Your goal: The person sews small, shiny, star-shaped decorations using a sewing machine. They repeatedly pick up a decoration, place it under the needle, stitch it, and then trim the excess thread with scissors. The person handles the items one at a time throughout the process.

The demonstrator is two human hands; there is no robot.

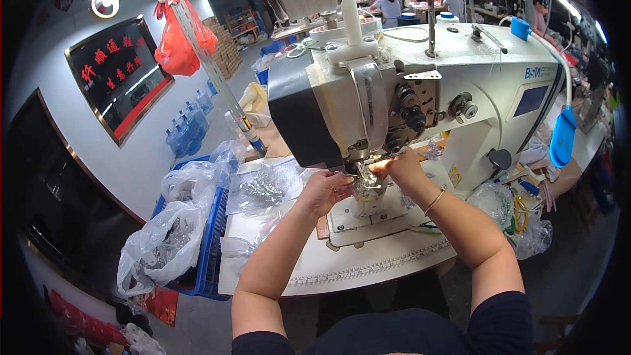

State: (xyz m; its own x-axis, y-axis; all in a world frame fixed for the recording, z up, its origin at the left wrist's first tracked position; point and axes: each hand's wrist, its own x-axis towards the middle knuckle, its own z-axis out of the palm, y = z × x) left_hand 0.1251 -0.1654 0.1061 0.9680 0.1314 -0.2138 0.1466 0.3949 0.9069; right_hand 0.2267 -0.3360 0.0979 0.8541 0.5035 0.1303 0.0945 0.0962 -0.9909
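A large white industrial sewing machine (490,66) with a black end cover stands in front of me. Under its needle area, a small shiny, see-through piece (368,187) sits over the raised post; its exact kind is too small to tell. My left hand (322,192) is closed in a pinch at the piece's left edge, left of the needle. On the other side my right hand (402,169), with a bracelet (435,200) at the wrist, has its fingers curled in close to the presser foot. Those fingertips are partly hidden, so their hold is unclear.
Left of the table (368,269), a blue crate (209,250) holds clear plastic bags (177,236). Shiny small pieces (263,184) lie on a sheet beside the machine. A blue-handled device (562,138) hangs at right, near more bags (496,204). People work at the back.
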